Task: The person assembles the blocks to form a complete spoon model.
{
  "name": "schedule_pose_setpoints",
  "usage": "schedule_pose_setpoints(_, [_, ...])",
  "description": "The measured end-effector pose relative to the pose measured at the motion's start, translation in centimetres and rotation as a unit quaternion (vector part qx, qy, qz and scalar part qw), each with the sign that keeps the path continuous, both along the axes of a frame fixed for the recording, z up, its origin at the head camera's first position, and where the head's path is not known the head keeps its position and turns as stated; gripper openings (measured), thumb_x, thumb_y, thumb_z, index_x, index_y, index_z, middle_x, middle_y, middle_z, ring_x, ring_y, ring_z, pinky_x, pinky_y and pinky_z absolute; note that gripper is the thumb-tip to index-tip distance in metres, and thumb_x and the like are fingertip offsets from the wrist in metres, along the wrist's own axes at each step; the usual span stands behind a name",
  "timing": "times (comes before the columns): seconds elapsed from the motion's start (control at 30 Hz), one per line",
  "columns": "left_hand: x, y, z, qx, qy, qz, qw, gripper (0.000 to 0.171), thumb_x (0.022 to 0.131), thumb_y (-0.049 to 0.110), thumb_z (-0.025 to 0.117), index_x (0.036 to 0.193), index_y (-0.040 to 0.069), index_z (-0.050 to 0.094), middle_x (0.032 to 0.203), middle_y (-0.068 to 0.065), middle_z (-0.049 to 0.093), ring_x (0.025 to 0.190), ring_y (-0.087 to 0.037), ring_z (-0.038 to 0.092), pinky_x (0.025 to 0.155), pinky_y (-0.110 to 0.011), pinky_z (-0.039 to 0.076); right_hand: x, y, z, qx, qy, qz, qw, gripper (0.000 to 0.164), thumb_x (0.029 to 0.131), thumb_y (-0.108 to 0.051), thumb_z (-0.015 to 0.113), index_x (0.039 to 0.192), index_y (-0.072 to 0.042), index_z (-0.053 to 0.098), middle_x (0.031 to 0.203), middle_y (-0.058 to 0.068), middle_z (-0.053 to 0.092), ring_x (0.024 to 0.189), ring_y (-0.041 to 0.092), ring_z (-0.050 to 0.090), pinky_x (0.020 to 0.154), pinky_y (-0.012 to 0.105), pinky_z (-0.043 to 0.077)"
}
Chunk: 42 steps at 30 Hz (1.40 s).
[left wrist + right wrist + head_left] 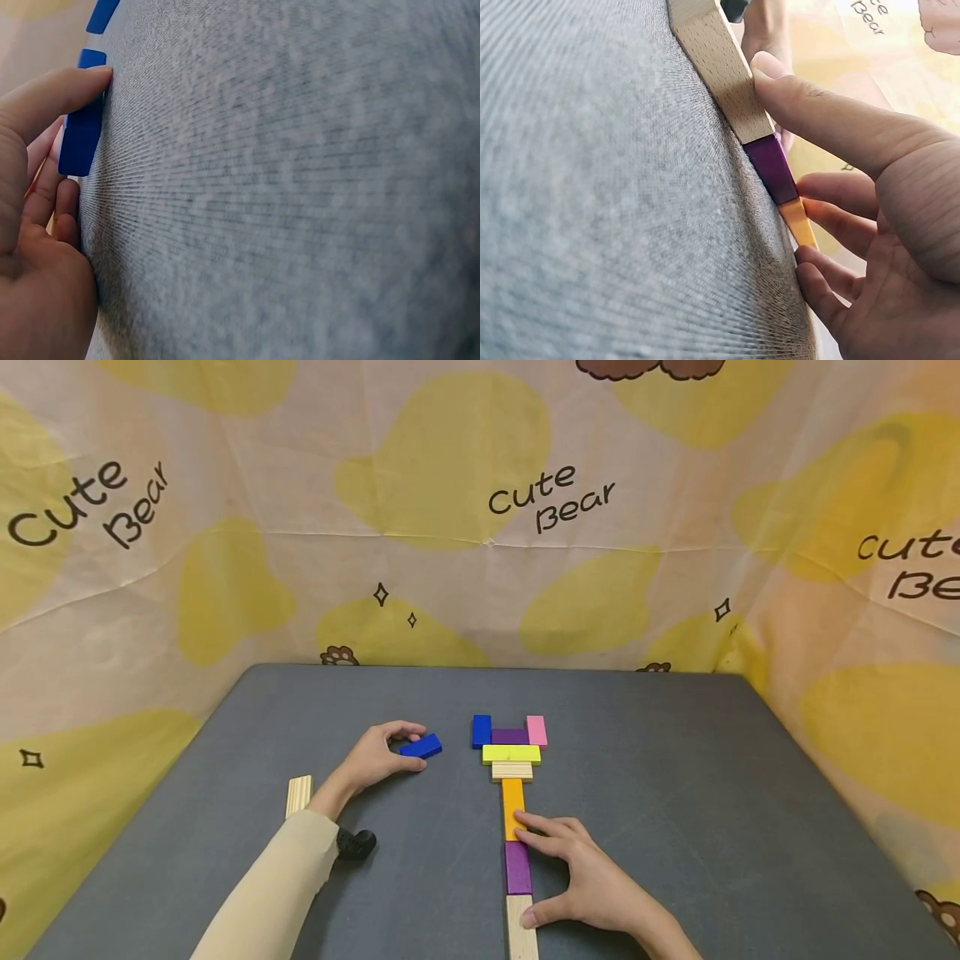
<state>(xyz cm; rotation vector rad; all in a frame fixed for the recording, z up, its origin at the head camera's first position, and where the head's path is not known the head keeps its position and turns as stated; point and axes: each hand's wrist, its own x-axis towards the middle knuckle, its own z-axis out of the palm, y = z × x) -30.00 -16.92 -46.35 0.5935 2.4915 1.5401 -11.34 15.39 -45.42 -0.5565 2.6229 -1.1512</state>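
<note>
My left hand (375, 753) pinches a blue block (422, 747) between thumb and fingers, low over the table, left of a row of blocks. In the left wrist view the thumb lies across this blue block (81, 139). My right hand (592, 877) spreads along the row's near part. Its fingertips touch the orange block (512, 800) and its thumb rests on the plain wooden block (521, 922). Between those two lies a purple block (517, 867). The right wrist view shows the wooden block (724, 75), purple block (772, 166) and orange block (799, 223) end to end.
Beyond the orange block lie a ridged wooden block (512, 771) and a lime block (511, 754). Further back are blue (482, 732), purple (509, 737) and pink (536, 732) blocks. Another ridged wooden piece (299, 793) lies by the left forearm on the grey table (660, 760).
</note>
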Motion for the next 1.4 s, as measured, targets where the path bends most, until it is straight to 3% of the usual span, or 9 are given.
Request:
schedule_pose_setpoints(0.27, [0.21, -0.01, -0.22, -0.004, 0.003, 0.003, 1.0000, 0.052, 0.077, 0.011, 0.086, 0.124, 0.004, 0.065, 0.114, -0.012, 0.065, 0.108, -0.029, 0.055, 0.096, -0.050, 0.038, 0.02, 0.02, -0.10, 0.001, -0.007, -0.002, 1.000, 0.094, 0.064, -0.057, 0.086, 0.145, -0.021, 0.052, 0.153, -0.016, 0.034, 0.126, 0.016, 0.030, 0.103, 0.050, 0.034])
schedule_pose_setpoints(0.53, [-0.34, 0.14, -0.15, -0.005, 0.011, 0.007, 0.9999, 0.050, 0.077, 0.011, 0.085, 0.123, 0.004, 0.066, 0.113, -0.011, 0.065, 0.108, -0.029, 0.055, 0.097, -0.049, 0.038, -0.22, 0.09, 0.11, -0.005, 0.026, 0.004, 1.000, 0.094, 0.065, -0.057, 0.086, 0.144, -0.017, 0.053, 0.153, -0.013, 0.034, 0.127, 0.016, 0.031, 0.103, 0.047, 0.036])
schedule_pose_setpoints(0.9, [0.01, -0.07, -0.11, 0.004, 0.003, 0.005, 1.0000, 0.051, 0.078, 0.011, 0.085, 0.125, 0.003, 0.065, 0.117, -0.014, 0.065, 0.111, -0.032, 0.055, 0.098, -0.053, 0.037, -0.06, -0.12, 0.13, -0.004, 0.007, 0.002, 1.000, 0.094, 0.065, -0.056, 0.086, 0.144, -0.019, 0.052, 0.153, -0.015, 0.034, 0.127, 0.017, 0.030, 0.103, 0.051, 0.035])
schedule_pose_setpoints(1.4, [-0.10, -0.24, -0.37, -0.003, 0.012, -0.002, 0.9999, 0.057, 0.076, 0.010, 0.086, 0.127, 0.003, 0.063, 0.118, -0.013, 0.063, 0.111, -0.030, 0.053, 0.099, -0.050, 0.036, 0.06, -0.04, -0.03, -0.014, 0.017, 0.003, 1.000, 0.094, 0.065, -0.056, 0.086, 0.144, -0.017, 0.053, 0.153, -0.014, 0.034, 0.128, 0.015, 0.031, 0.104, 0.047, 0.033])
